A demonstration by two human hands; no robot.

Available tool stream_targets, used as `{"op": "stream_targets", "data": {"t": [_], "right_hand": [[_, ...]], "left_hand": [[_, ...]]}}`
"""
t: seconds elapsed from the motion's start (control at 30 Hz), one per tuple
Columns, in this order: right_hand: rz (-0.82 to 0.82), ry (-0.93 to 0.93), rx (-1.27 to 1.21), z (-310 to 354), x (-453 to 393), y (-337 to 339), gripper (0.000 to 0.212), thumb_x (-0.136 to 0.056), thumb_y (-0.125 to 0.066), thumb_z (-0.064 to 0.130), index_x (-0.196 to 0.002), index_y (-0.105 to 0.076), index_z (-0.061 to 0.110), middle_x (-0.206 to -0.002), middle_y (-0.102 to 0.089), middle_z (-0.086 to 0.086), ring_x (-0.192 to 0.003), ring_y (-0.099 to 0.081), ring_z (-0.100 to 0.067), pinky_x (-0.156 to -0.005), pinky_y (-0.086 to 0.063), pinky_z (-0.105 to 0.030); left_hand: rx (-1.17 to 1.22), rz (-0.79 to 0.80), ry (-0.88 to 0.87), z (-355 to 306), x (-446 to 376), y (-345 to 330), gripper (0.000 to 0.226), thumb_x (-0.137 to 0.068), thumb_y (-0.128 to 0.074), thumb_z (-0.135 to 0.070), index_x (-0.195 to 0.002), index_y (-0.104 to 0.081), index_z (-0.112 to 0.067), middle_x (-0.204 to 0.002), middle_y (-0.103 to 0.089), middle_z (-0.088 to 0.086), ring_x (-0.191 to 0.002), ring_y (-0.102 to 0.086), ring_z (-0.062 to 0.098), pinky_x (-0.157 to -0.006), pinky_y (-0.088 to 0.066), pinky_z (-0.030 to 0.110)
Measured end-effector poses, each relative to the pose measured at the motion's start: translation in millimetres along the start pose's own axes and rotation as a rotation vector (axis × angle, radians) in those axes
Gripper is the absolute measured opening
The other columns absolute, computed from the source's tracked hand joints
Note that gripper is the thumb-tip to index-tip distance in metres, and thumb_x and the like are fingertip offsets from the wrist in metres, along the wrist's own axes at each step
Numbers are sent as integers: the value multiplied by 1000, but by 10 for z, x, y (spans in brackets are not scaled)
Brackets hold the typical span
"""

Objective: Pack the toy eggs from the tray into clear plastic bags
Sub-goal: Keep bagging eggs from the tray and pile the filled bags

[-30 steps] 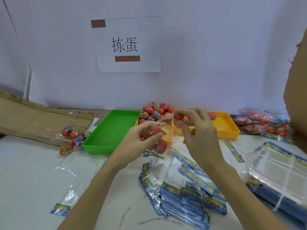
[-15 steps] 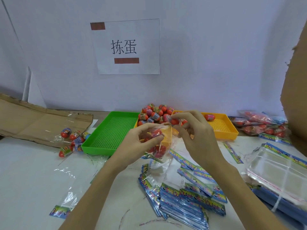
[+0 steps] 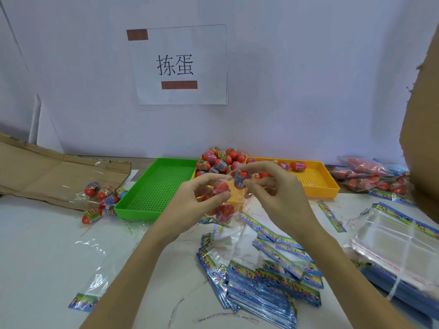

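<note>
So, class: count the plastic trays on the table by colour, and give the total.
Green tray: 1
Yellow trays, one behind the hands and one to the right: 2
Total: 3

The hands hide the yellow tray's (image 3: 316, 184) near-left part; the cardboard (image 3: 420, 138) runs off the right edge.

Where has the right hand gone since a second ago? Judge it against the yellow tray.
Yes: the right hand, pinching a toy egg, has moved slightly left and nearer the person against the yellow tray, toward the bag.
</note>
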State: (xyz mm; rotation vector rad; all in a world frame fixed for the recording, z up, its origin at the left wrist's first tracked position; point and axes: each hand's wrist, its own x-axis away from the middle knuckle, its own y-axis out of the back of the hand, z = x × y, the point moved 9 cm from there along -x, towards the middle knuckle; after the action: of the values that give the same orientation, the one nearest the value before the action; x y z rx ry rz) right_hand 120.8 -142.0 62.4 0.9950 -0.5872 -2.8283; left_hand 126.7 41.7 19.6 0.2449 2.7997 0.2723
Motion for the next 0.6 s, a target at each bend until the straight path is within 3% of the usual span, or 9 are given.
{"op": "stream_targets", "data": {"t": [0.23, 0.37, 0.5, 0.6], "right_hand": [[139, -6, 128, 10, 16, -93, 25, -97, -69, 36, -122, -69, 33, -108, -71, 23, -97, -67, 1, -73, -54, -18], [165, 8, 216, -7, 17, -111, 30, -87, -80, 38, -111, -66, 26, -107, -68, 18, -93, -66, 0, -72, -53, -18], [132, -34, 239, -89, 5, -59, 23, -87, -80, 37, -95, -66, 20, -95, -66, 12, -87, -65, -3, -72, -54, -19], [102, 17, 264, -44, -6, -41, 17, -91, -76, 29, -84, -71, 15, -95, -65, 5, -86, -64, -7, -76, -52, -12]], "left_hand": [[2, -1, -19, -14, 5, -7, 32, -90, -82, -33, -121, -75, -33, -112, -75, 5, -97, -71, 30, -73, -60, 31], [-7, 7, -14, -20, 10, -30, 29, -91, -82, -31, -119, -76, -33, -109, -75, -2, -85, -68, 12, -68, -57, 28], [-12, 18, 1, 1, 12, -48, 23, -93, -79, -35, -116, -77, -34, -105, -77, 2, -95, -72, 32, -72, -61, 36], [12, 0, 44, 29, 8, -70, 24, -91, -76, -41, -113, -78, -34, -103, -77, 3, -94, -72, 31, -71, -61, 32]]}}
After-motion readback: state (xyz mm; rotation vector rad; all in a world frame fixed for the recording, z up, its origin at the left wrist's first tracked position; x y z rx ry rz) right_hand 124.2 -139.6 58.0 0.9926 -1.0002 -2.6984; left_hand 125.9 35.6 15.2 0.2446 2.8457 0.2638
